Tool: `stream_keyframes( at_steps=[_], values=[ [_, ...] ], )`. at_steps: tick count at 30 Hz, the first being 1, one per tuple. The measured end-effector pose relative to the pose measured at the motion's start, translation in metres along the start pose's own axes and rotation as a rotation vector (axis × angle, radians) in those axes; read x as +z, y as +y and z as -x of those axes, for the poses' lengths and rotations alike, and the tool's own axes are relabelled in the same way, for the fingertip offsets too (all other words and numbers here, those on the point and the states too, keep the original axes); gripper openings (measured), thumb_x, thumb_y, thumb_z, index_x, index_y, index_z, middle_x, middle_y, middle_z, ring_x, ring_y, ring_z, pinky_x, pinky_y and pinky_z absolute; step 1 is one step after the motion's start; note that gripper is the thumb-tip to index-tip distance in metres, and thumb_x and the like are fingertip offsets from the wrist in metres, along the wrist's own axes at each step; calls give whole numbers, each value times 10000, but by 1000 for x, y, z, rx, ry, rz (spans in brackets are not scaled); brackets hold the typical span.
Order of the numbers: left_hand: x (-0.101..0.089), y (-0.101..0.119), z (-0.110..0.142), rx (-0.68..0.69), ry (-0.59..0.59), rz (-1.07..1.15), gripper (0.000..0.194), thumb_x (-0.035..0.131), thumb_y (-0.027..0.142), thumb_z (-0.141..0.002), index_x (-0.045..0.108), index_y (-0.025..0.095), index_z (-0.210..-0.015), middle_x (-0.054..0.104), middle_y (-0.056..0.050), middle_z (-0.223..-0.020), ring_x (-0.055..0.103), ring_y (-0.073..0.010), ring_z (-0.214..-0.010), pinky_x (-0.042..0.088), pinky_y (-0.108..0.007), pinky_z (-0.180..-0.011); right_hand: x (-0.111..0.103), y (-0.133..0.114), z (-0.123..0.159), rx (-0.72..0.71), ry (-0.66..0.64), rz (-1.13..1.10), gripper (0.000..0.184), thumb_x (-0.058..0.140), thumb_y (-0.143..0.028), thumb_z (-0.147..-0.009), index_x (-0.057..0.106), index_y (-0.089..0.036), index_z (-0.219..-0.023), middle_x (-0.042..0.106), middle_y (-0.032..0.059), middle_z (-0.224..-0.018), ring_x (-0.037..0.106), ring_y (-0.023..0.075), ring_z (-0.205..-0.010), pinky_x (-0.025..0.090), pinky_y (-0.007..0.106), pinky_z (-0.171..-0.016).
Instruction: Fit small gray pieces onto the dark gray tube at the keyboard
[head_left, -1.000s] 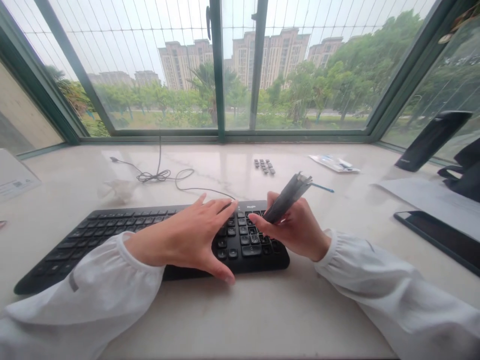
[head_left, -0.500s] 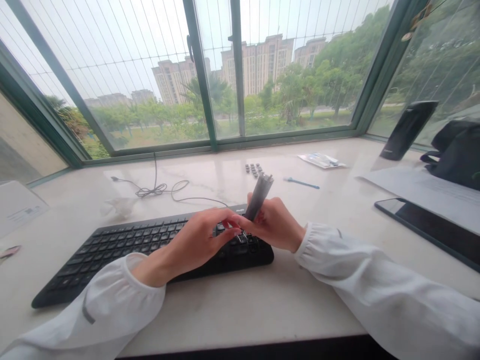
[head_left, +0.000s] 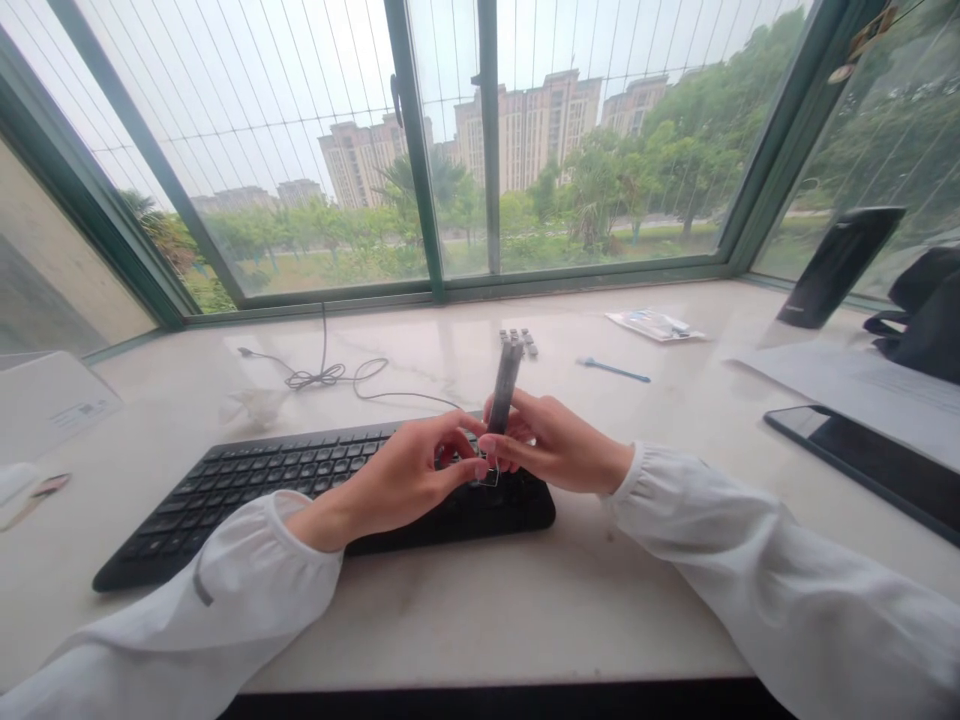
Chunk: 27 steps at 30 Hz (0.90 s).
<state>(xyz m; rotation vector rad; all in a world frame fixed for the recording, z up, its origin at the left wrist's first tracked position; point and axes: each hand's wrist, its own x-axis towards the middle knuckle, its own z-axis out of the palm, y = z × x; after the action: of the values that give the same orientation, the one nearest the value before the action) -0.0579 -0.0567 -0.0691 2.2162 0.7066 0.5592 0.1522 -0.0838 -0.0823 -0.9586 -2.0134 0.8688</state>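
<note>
My right hand [head_left: 551,440] is closed round a dark grey, bar-shaped keycap puller [head_left: 504,385], which stands nearly upright. Its thin wire loops show below my fingers, over the right end of the black keyboard [head_left: 300,470]. My left hand [head_left: 409,475] reaches over the keyboard, its thumb and fingers closed at the puller's lower end by the wires. Whether a small keycap sits between those fingertips is hidden. Behind the puller, several loose keycaps [head_left: 529,345] lie together on the white surface.
A blue stick-like tool [head_left: 613,370] and a clear packet [head_left: 656,326] lie beyond my right hand. At right are a phone [head_left: 862,465], paper [head_left: 847,385] and a black upright object [head_left: 840,268]. A coiled cable [head_left: 322,375] and crumpled plastic [head_left: 251,408] lie behind the keyboard.
The keycap puller has turned more upright and narrower to view, its top swinging left. Both hands stay close together at its lower end. The whole view has shifted slightly.
</note>
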Motion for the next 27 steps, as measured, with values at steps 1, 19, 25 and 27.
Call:
stream_keyframes(
  at_steps=[1,19,25,27],
  values=[
    [0,0,0,-14,3,17,237,618,359,-898,601,210,-1081,702,8,-854,636,-125,-760,456,-224,-679,-1,0,0,-5,-12,3,228,522,-435,-922,487,-220,-989,712,16,-760,670,158,-636,504,241,-562],
    [1,-9,-5,22,132,-230,289,545,415,-927,711,192,-849,677,12,-772,517,-106,-665,370,-219,-624,-3,-3,-6,49,-31,198,323,562,-496,-909,549,-175,-874,648,7,-675,587,134,-599,429,235,-550],
    [2,-10,-4,18,99,-232,311,515,407,-936,678,176,-807,621,23,-688,456,-96,-619,349,-214,-585,0,0,-7,8,61,271,306,598,-458,-890,581,-165,-806,604,0,-658,524,118,-589,408,230,-550],
    [2,-10,-4,20,97,-225,298,521,386,-931,669,171,-789,608,26,-674,446,-94,-613,347,-213,-581,2,0,-7,-6,87,273,250,625,-416,-880,569,-174,-852,608,-14,-647,534,114,-576,409,219,-545]
  ],
)
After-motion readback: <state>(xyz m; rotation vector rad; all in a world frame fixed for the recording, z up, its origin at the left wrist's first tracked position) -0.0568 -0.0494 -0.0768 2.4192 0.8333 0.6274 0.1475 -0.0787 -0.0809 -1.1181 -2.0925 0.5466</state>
